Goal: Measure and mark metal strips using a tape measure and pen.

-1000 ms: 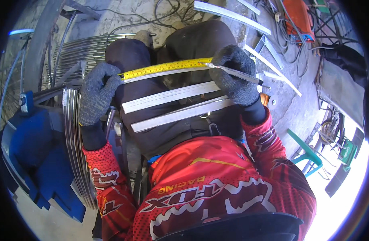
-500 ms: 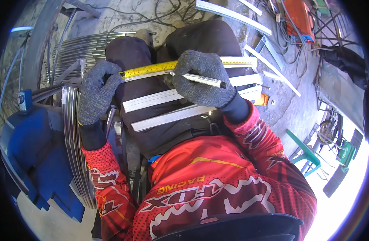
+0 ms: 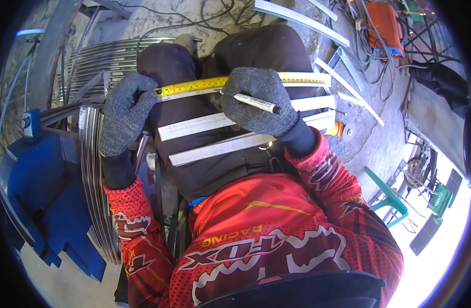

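A yellow tape measure is stretched across my thighs along a pale metal bar. At its left end my left hand, in a grey knitted glove, pinches the tape against the bar's end. My right hand, gloved alike, is closed around a white marker pen with a dark end. The pen's tip is at the bar's edge just below the tape, and the hand covers part of the tape. Two more metal bars, a middle one and a nearer one, lie across my lap, partly under the right hand.
Long shiny tubes stand left of my lap beside a blue machine body. More tubes lie on the floor ahead. Farther right are metal strips, an orange-red box with cables, and a green chair.
The view has shifted slightly. Both hands keep their holds, and the marker's tip stays near the same spot below the tape.
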Tool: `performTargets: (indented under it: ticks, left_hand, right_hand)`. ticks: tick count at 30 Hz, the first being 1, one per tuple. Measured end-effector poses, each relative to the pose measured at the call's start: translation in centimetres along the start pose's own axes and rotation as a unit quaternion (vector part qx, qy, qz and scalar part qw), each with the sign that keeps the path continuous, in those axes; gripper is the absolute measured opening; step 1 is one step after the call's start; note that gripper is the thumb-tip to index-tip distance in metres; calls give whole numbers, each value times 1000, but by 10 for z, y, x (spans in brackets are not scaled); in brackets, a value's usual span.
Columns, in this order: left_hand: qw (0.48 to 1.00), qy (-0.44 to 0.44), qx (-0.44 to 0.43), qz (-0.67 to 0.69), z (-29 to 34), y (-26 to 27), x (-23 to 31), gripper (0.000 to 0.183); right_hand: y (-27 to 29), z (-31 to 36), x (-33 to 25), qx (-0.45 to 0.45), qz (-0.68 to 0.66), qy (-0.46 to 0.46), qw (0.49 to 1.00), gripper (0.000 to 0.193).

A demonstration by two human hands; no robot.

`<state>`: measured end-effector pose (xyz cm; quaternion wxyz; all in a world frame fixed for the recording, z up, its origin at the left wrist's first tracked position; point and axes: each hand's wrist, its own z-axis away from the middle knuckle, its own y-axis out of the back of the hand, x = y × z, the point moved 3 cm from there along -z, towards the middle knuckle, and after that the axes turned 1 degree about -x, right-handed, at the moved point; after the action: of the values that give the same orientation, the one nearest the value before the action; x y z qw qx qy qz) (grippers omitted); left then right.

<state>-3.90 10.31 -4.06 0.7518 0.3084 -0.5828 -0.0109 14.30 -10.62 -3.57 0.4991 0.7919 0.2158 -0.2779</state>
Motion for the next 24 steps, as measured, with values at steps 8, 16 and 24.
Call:
performTargets:
  ticks: [8, 16, 24]
  left_hand:
    - [1000, -12, 5, -17, -1, 0, 2, 11]
    - [1000, 3, 6, -16, 0, 0, 1, 12]
    - [1000, 5, 4, -15, 1, 1, -1, 13]
  right_hand:
    - [1, -1, -2, 15, -28, -18, 999, 12]
    - [2, -2, 0, 9, -63, -24, 998, 12]
    - [-3, 0, 1, 12, 1, 23, 1000, 14]
